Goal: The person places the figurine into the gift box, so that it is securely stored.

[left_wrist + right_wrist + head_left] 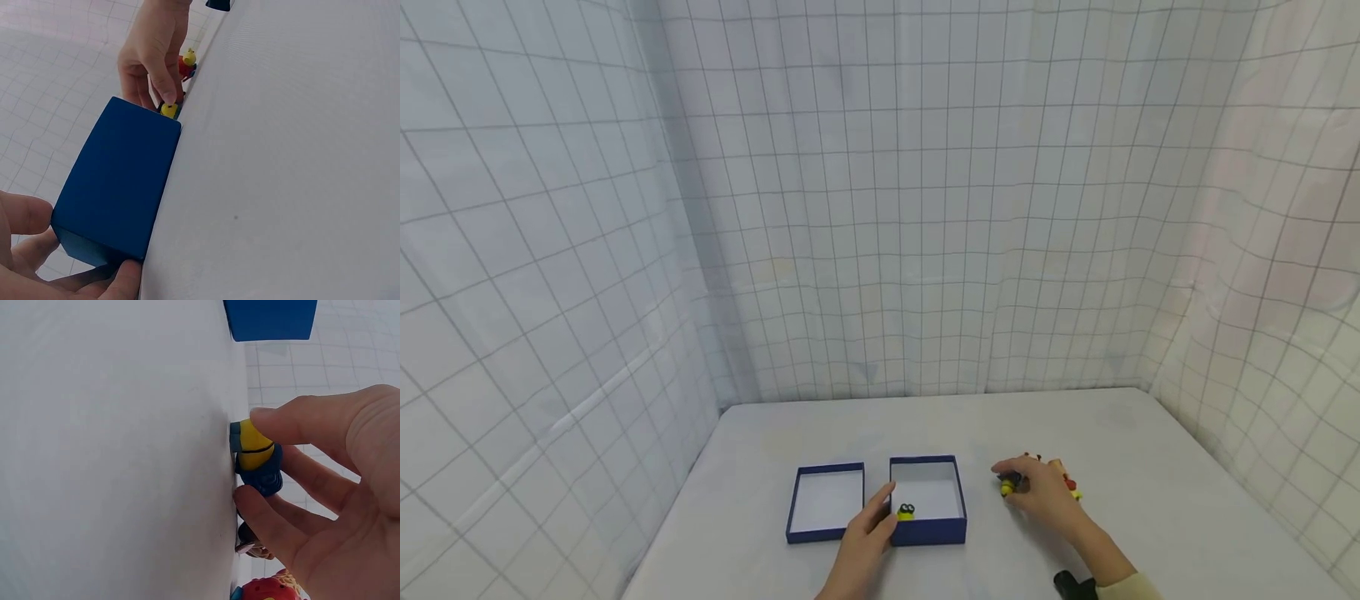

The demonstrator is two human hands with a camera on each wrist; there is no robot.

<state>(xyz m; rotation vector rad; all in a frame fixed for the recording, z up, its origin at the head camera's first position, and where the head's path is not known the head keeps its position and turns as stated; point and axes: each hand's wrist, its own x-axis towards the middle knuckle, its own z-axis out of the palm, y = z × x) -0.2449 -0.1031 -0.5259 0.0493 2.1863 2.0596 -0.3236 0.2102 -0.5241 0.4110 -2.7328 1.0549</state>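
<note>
My left hand (867,537) holds the near left part of an open blue box (928,532) with a white inside. In the left wrist view, its fingers (28,215) lie around the end of the box. A small yellow toy figure with big eyes (906,512) is inside, by the near left corner. To the right of the box, my right hand (1041,496) holds a yellow and dark blue toy figure (255,450) at the table surface. Its thumb (300,422) is on the yellow part, with the other fingers around the blue part.
Left of the box lies a shallow blue-rimmed lid (826,535), white side up. More toy figures (1070,483), with red and yellow parts, are behind and beside my right hand. The white table (760,433) meets grid-patterned curtains (880,250) at the back and sides.
</note>
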